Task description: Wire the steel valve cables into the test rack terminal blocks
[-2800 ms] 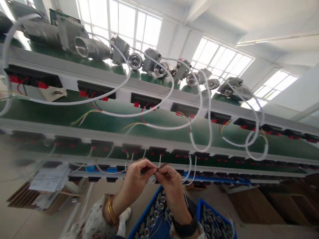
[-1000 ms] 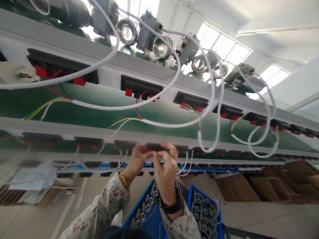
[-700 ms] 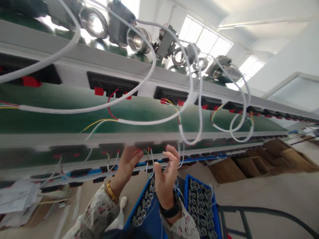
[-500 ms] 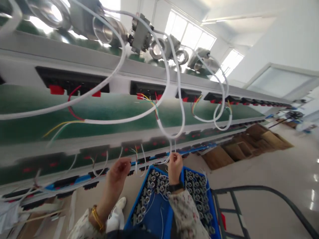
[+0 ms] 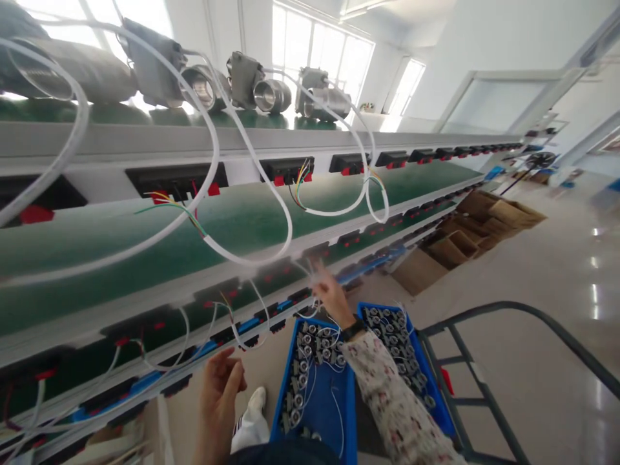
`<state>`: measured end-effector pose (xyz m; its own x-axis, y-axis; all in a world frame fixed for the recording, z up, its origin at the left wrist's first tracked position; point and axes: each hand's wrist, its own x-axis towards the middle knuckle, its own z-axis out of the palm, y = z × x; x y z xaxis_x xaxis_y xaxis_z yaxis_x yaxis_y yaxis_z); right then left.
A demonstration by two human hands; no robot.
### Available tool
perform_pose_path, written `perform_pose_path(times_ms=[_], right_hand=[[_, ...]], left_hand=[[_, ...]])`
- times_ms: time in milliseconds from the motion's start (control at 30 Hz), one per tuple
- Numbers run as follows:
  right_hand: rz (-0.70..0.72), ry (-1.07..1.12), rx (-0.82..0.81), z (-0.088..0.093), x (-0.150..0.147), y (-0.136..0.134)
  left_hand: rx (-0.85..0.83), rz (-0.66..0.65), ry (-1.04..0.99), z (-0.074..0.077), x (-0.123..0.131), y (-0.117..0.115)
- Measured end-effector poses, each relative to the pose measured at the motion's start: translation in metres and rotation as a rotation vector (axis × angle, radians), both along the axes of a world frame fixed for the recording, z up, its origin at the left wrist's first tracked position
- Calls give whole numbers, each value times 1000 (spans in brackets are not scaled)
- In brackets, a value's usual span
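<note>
White cable [image 5: 303,267], slender (blurred), near right hand [image 5: 332,295].

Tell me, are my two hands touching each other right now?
No, the left hand is low, left of the blue bins, while the right hand is farther forward, with a plain gap between the hands.

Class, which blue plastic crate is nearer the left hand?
The left blue plastic crate, right of the left hand; the right blue plastic crate is farther off, by the dark metal rail.
</note>
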<state>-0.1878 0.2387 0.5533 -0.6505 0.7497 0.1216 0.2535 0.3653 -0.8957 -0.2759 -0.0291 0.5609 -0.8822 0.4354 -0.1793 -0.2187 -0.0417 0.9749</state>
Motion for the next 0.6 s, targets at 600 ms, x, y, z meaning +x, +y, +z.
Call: perform_pose_path(times_ms=[600], right_hand=[[-157, 495, -444, 83, 3, -80]], left_hand=[[313, -290, 23, 74, 31, 93]])
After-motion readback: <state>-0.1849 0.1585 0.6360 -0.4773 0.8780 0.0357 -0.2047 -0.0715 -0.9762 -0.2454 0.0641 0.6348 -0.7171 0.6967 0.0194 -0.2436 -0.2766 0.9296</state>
